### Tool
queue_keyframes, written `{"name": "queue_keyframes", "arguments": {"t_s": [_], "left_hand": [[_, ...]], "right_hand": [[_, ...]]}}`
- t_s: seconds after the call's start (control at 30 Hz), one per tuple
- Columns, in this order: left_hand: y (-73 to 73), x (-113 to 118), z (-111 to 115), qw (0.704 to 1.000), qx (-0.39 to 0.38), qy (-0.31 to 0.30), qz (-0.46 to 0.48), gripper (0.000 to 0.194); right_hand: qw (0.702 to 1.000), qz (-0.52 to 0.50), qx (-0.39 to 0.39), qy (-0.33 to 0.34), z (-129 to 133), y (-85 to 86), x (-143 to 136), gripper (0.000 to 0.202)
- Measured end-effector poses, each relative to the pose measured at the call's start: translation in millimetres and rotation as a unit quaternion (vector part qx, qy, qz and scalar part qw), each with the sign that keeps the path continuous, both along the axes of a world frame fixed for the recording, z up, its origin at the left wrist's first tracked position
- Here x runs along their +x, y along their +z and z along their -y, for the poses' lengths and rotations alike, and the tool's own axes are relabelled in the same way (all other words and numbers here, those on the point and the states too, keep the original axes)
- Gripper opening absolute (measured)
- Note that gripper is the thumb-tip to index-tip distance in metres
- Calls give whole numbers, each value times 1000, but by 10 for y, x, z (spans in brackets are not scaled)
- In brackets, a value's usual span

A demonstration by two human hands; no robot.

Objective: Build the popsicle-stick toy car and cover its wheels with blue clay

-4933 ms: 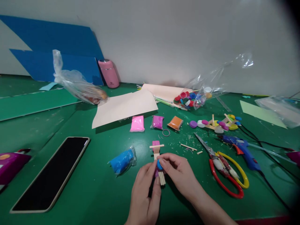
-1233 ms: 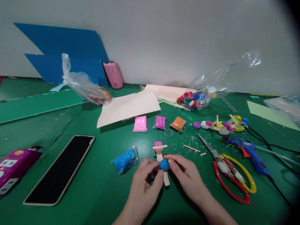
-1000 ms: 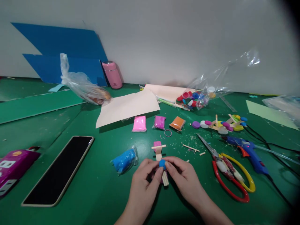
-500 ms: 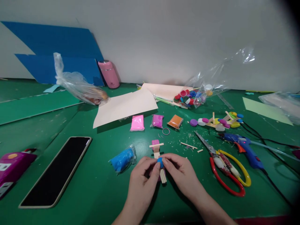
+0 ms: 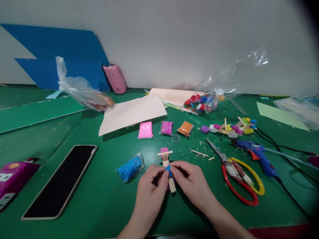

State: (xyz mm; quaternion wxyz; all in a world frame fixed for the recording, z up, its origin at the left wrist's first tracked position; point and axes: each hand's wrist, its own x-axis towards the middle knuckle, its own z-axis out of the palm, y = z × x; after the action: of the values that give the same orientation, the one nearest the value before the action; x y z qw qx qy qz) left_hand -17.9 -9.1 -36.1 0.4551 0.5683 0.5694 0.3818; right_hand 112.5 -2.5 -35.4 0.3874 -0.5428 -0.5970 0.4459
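Between the fingertips of my left hand (image 5: 153,186) and my right hand (image 5: 190,179) is a small lump of blue clay (image 5: 168,170). Both thumbs and forefingers press on it from the two sides. The lump sits over a little wooden stick model (image 5: 165,161), which has a crosspiece and a pink piece at its far end. Short sticks (image 5: 172,186) stick out toward me below the clay. My fingers hide the model's middle. Left of my hands lies an opened-looking packet of blue clay (image 5: 130,168).
Pink (image 5: 145,129), purple (image 5: 166,127) and orange clay packets (image 5: 185,128) lie beyond my hands. Scissors (image 5: 241,179) and a blue glue gun (image 5: 259,152) with its cord are to the right. A phone (image 5: 59,182) lies left. Behind stand a bag of bottle caps (image 5: 201,103) and a pink flask (image 5: 114,79).
My hands stay pressed on the blue clay, with only slight finger movement. The whole view has shifted slightly; nothing else has visibly moved.
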Motion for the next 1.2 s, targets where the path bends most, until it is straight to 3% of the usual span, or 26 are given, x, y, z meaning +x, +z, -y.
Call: {"name": "queue_keyframes", "arguments": {"t_s": [0.27,0.5,0.8,1.2], "left_hand": [[36,-23,21,1000,-7,5,30,16],[-12,-12,47,998,38,-5,-42,20],[-5,-17,26,997,31,-43,-52,14],[-40,-8,54,997,64,-1,-40,11]], "right_hand": [[999,-8,32,21,-1,9,70,25],[999,-40,-9,19,-22,-56,127,26],[990,-107,-90,26,17,-82,143,26],[998,-51,-30,12,48,-72,161,23]]}}
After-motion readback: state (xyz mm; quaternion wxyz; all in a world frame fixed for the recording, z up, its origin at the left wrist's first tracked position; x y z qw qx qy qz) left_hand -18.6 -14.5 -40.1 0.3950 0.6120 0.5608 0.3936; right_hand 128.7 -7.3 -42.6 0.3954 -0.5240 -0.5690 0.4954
